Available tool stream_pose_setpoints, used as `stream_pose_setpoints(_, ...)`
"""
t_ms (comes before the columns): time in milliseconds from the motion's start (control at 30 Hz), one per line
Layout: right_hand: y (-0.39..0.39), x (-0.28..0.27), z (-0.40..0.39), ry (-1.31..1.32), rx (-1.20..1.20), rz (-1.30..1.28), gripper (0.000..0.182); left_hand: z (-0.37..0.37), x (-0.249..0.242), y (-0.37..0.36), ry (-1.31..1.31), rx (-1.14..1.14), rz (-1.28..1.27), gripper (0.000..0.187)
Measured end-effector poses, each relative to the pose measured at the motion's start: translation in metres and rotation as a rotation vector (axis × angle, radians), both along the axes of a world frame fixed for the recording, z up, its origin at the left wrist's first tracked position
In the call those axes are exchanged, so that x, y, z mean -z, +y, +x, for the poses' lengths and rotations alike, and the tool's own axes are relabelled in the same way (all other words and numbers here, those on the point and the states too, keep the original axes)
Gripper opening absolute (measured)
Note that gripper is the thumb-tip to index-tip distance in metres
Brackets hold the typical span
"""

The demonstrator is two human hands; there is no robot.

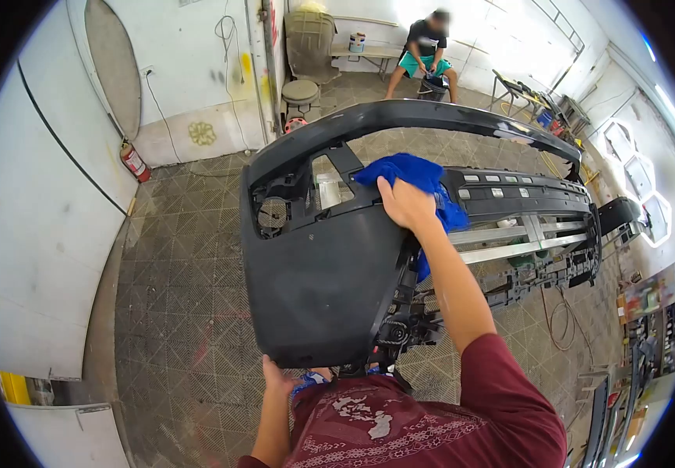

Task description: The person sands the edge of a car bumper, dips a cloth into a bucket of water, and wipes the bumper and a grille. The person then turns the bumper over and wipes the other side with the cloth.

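Observation:
A large black car bumper [314,281] lies across the view, on a metal stand [493,253] that shows through its openings. My right hand [406,204] is closed on a bright blue cloth [408,168], pressed against the bumper's inner edge near the middle openings. Part of the cloth hangs down to the right of the hand. At the bumper's lower left corner is my left hand [275,376], touching the edge; its fingers are mostly hidden beneath the part.
A person [429,47] sits on a bench at the back, over a dark bucket [432,87]. A fire extinguisher [134,161] stands by the left wall. A stool [300,92] is near the back. A hose [562,320] lies on the floor at right.

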State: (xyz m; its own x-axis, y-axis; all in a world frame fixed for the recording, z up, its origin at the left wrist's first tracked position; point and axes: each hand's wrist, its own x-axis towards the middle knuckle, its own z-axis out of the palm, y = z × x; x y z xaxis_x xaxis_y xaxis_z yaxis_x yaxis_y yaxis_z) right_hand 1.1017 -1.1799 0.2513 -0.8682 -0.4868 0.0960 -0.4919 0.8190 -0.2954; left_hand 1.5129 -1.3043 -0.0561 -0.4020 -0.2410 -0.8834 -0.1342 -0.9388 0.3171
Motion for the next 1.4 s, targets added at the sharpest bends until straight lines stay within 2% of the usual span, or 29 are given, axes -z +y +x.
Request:
stream_pose_setpoints(33,-0.008,-0.009,-0.011,-0.060,-0.002,0.184,0.068,0.001,-0.002,0.003,0.008,0.000,-0.006,0.092)
stream_pose_setpoints(67,-0.020,0.017,-0.016,0.237,-0.058,0.232,0.059,0.002,-0.006,0.007,0.043,0.026,-0.047,0.094)
stream_pose_setpoints(100,-0.031,0.037,-0.010,0.367,-0.150,0.179,0.054,0.003,-0.010,0.008,0.081,0.059,-0.091,0.095)
stream_pose_setpoints(133,-0.045,0.033,0.012,0.310,-0.180,0.204,0.062,0.001,-0.011,0.009,0.098,0.080,-0.098,0.095)
stream_pose_setpoints(167,-0.054,0.062,0.021,0.486,-0.197,0.220,0.074,-0.001,-0.013,0.009,0.085,0.053,-0.099,0.094)
stream_pose_setpoints(200,-0.058,0.061,0.020,0.393,-0.217,0.275,0.080,-0.003,-0.013,0.008,0.066,0.023,-0.102,0.093)
stream_pose_setpoints(233,-0.053,0.065,0.009,0.489,-0.207,0.244,0.076,-0.004,-0.010,0.006,0.072,0.039,-0.110,0.093)
stream_pose_setpoints(300,-0.022,0.000,-0.012,0.055,-0.267,0.320,0.066,-0.002,0.003,0.003,0.006,-0.050,-0.041,0.093)
stream_pose_setpoints(367,0.025,-0.031,-0.045,-0.021,-0.192,0.333,0.061,0.002,0.009,0.003,-0.016,-0.067,-0.046,0.094)
stream_pose_setpoints(433,0.091,-0.013,-0.087,0.145,-0.231,0.218,0.062,0.006,0.011,0.006,-0.031,-0.106,-0.042,0.096)
stream_pose_setpoints(533,0.102,0.016,-0.099,0.306,-0.295,0.151,0.063,-0.002,-0.007,0.019,-0.010,-0.113,-0.048,0.097)
stream_pose_setpoints(567,0.079,0.005,-0.080,0.111,-0.295,0.098,0.063,0.000,-0.009,0.019,-0.044,-0.092,-0.058,0.097)
stream_pose_setpoints(633,0.038,0.015,-0.048,0.131,-0.595,0.122,0.061,0.003,-0.006,0.016,-0.083,-0.089,-0.074,0.096)
stream_pose_setpoints(700,0.016,0.013,-0.043,0.147,-0.666,0.184,0.059,0.007,0.001,0.012,-0.071,-0.100,-0.048,0.094)
stream_pose_setpoints(767,0.019,0.003,-0.049,0.166,-0.721,0.250,0.057,0.011,0.002,0.008,-0.117,-0.111,-0.045,0.093)
stream_pose_setpoints(833,0.051,-0.015,-0.075,0.079,-0.757,0.152,0.053,0.009,0.007,0.007,-0.147,-0.129,-0.028,0.093)
stream_pose_setpoints(933,0.122,-0.013,-0.118,0.070,-0.549,0.044,0.051,0.016,0.018,0.013,-0.201,-0.142,-0.085,0.092)
stream_pose_setpoints(1000,0.117,-0.019,-0.120,0.080,-0.535,0.056,0.052,0.014,0.016,0.016,-0.178,-0.119,-0.112,0.090)
stream_pose_setpoints(1067,0.093,-0.010,-0.107,-0.029,-0.502,-0.014,0.053,0.014,0.016,0.019,-0.180,-0.119,-0.113,0.091)
stream_pose_setpoints(1100,0.075,0.012,-0.099,0.031,-0.605,-0.086,0.049,0.013,0.016,0.019,-0.178,-0.104,-0.117,0.091)
stream_pose_setpoints(1167,0.027,-0.002,-0.068,0.091,-0.874,-0.049,0.042,0.009,0.008,0.019,-0.181,-0.102,-0.120,0.091)
stream_pose_setpoints(1233,0.015,-0.002,-0.079,0.001,-0.762,0.073,0.038,0.018,0.005,0.014,-0.198,-0.088,-0.119,0.091)
stream_pose_setpoints(1300,0.035,0.001,-0.093,0.160,-0.839,-0.023,0.040,0.029,0.013,0.007,-0.087,-0.035,-0.078,0.091)
stream_pose_setpoints(1400,0.086,-0.008,-0.121,0.131,-0.590,0.027,0.044,0.040,0.020,0.004,-0.042,0.007,-0.086,0.090)
